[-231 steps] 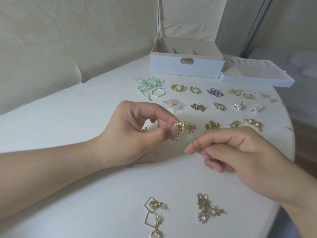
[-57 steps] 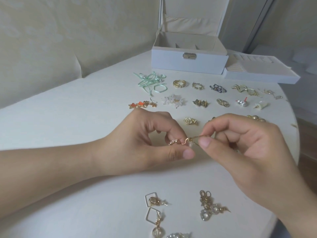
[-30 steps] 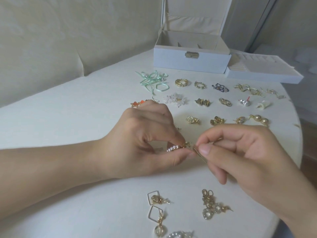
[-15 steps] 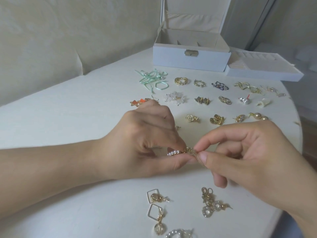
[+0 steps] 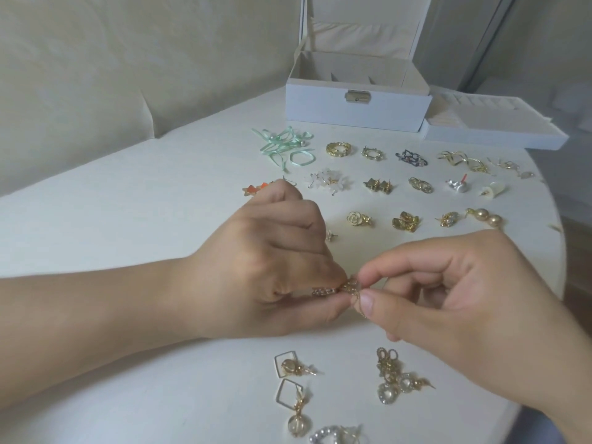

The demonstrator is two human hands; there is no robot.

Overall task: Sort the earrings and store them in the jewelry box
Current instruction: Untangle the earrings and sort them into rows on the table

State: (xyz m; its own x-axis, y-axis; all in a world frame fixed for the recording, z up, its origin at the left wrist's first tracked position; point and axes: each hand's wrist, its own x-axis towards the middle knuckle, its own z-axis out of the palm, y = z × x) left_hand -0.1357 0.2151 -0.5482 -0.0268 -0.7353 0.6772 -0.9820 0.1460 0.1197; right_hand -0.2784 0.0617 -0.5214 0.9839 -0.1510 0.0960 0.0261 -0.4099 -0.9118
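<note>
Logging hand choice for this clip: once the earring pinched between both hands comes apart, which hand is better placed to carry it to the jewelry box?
Probably the right hand. The jewelry box stands far right of centre, nearer that hand; the left hand would cross over the laid-out pairs. Both pinch the gold earring.

No text, label, brand, number or sign could be read anywhere in the view. The white jewelry box (image 5: 357, 107) bore only a plain metal clasp (image 5: 357, 97) on its front wall, with no lettering that could be made out. The earrings laid out on the white table (image 5: 160, 193) carried no tags or markings that showed.
</note>
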